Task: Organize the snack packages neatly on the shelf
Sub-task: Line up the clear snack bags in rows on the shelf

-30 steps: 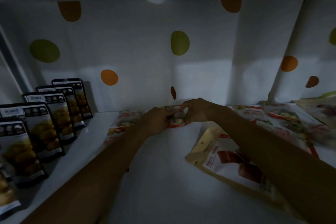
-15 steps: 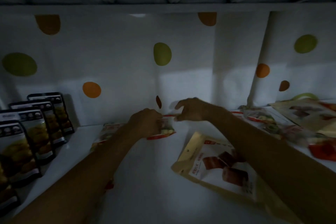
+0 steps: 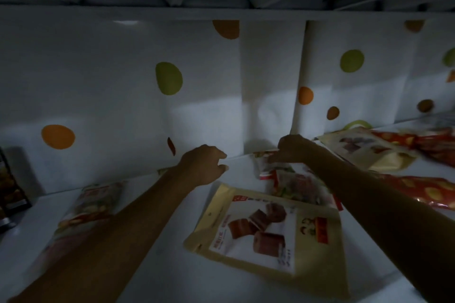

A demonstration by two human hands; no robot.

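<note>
On the white shelf (image 3: 160,265), my right hand (image 3: 294,149) reaches to the back wall and pinches the top edge of a red-and-white snack packet (image 3: 264,167). That packet lies on a small heap of similar packets (image 3: 301,187), partly hidden by my right forearm. My left hand (image 3: 204,167) hovers just left of it with fingers loosely curled and nothing in it. A beige pouch (image 3: 261,231) printed with brown cubes lies flat in front of both hands. More red-and-white packets (image 3: 93,202) lie flat to the left of my left arm.
Black stand-up pouches (image 3: 9,187) stand in a row at the far left edge. At the back right lie another beige pouch (image 3: 364,147) and red bags with yellow print (image 3: 423,192). A spotted white sheet (image 3: 123,106) covers the back wall, and a shelf board hangs close overhead.
The view has swung right. My left hand let go of the packet both hands held. My right hand moved right to a packet at the back wall.
</note>
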